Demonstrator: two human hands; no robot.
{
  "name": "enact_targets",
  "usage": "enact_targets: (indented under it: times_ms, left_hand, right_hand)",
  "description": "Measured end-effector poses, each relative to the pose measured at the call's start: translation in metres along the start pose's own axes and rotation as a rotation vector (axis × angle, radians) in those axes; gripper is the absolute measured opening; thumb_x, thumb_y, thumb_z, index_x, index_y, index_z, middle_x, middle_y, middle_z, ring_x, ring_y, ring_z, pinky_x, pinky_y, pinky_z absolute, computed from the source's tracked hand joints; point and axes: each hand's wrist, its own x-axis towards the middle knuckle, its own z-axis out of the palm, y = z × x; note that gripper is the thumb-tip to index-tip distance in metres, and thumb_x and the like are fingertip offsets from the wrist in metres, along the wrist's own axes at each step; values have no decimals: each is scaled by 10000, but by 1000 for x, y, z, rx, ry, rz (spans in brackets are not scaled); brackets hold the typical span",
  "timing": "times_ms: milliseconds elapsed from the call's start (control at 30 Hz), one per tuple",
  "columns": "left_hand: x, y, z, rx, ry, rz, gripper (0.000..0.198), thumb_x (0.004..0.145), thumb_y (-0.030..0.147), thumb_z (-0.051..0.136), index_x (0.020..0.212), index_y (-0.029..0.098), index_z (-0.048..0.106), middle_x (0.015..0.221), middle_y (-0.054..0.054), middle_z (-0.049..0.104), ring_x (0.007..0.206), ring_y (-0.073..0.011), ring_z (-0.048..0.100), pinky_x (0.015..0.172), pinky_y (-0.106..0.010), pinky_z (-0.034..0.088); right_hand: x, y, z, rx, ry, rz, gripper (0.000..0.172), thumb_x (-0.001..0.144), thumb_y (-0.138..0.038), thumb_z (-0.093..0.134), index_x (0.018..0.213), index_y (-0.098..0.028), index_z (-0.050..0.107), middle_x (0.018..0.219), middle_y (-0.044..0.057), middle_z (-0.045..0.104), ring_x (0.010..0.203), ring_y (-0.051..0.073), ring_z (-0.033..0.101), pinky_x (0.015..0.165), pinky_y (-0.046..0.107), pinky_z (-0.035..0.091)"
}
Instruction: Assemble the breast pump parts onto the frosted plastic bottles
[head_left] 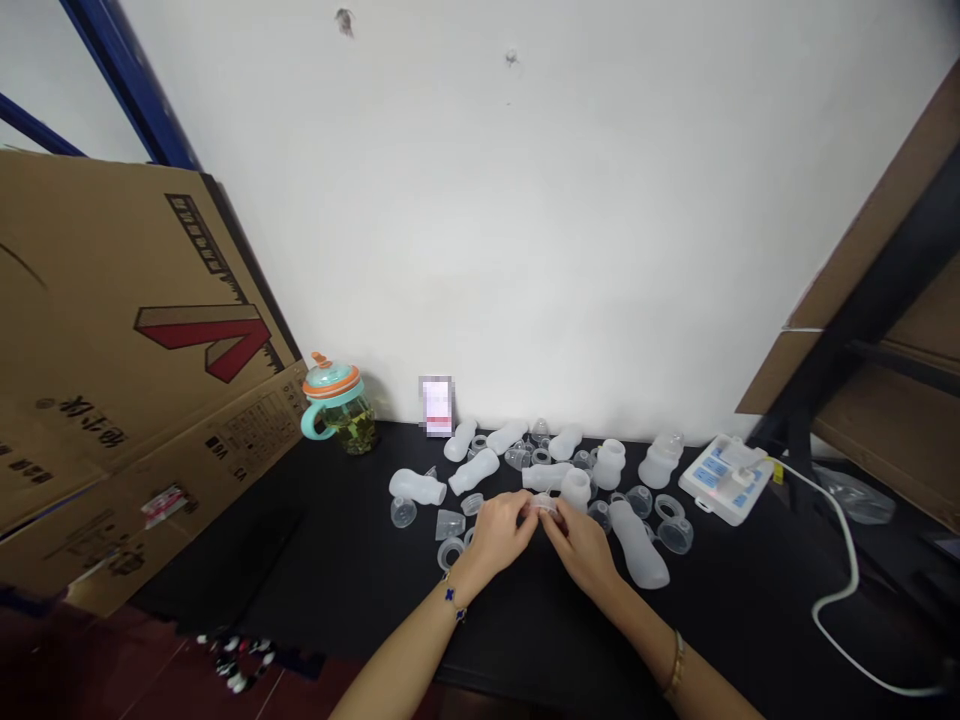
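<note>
Black table point(337, 560) below; held plastic piece point(544, 503) small, translucent.

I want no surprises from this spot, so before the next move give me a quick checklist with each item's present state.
1. Left hand and right hand both at the small clear piece: ok.
2. Piece's underside and fit visible: cannot tell; the fingers cover much of it.
3. All white bottles upright: not ok; several lie on their sides, including the bottle right of the right hand.
4. White cable away from both hands: ok, it runs along the right.
5. Lid on the mug: ok; the mug stands far left.
</note>
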Motion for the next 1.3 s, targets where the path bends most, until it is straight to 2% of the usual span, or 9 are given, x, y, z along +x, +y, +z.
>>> enact_targets:
  times_ms: [600, 900, 1133, 1300]
  left_hand:
    - [-1, -3, 3, -37, -10, -31, 253, 951, 275, 488, 710, 200, 509, 664, 11, 576, 629, -152, 534, 595, -264, 282]
    - [-1, -2, 1, -40, -10, -40, 285, 972, 294, 462, 718, 201, 551, 660, 7, 585, 625, -159, 547, 595, -271, 297]
    - [0, 2, -2, -56, 11, -33, 221, 954, 269, 492, 805, 205, 641, 696, 0, 640, 656, -160, 592, 610, -253, 349]
    - [0, 4, -2, -105, 18, -31, 194, 948, 260, 504, 909, 207, 686, 755, -10, 687, 688, -160, 621, 644, -245, 388]
  right_hand:
    - [0, -3, -1, -22, 25, -25, 382, 1005, -461, 384, 734, -224, 514, 628, -12, 612, 550, 157, 564, 531, 264, 307]
    - [-2, -3, -1, -27, 25, -28, 388, 1010, -465, 377, 737, -228, 519, 620, -15, 609, 551, 156, 572, 523, 263, 322]
    - [-1, -2, -1, 16, 15, -8, 365, 1012, -475, 364, 833, -229, 567, 676, -1, 645, 597, 179, 608, 548, 269, 364]
    - [-1, 0, 0, 54, 10, 2, 380, 1017, -490, 355, 832, -229, 560, 688, 1, 645, 611, 186, 607, 565, 274, 381]
